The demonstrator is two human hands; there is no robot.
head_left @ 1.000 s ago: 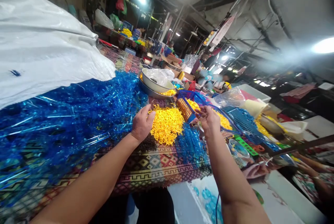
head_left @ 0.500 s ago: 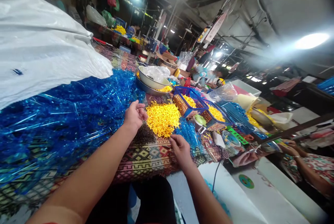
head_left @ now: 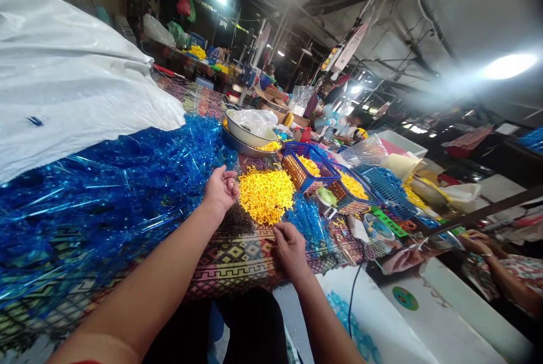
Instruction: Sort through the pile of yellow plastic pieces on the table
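A heap of small yellow pieces point(head_left: 266, 194) lies on the patterned cloth point(head_left: 241, 259). Beside its lower left edge is a pile of tiny dark pieces point(head_left: 236, 221). My left hand point(head_left: 220, 191) is at the heap's left side, above the dark pile, with fingers curled together; what they hold, if anything, is too small to make out. Just below the heap, my right hand point(head_left: 291, 244) has thumb and forefinger pinched together, and nothing between them can be made out. Clear blue plastic pieces point(head_left: 127, 177) spread across the left of the table.
Behind the heap stand stacked bowls point(head_left: 250, 132) and blue baskets point(head_left: 309, 167) holding yellow pieces. A large white sack point(head_left: 80, 75) bulges at the left. More blue plastic point(head_left: 311, 219) lies right of the heap. Another person's hands point(head_left: 475, 242) show at the far right.
My right hand has shifted slightly left and down, just off the heap's lower edge. My left hand has barely moved. The camera view has shifted slightly.
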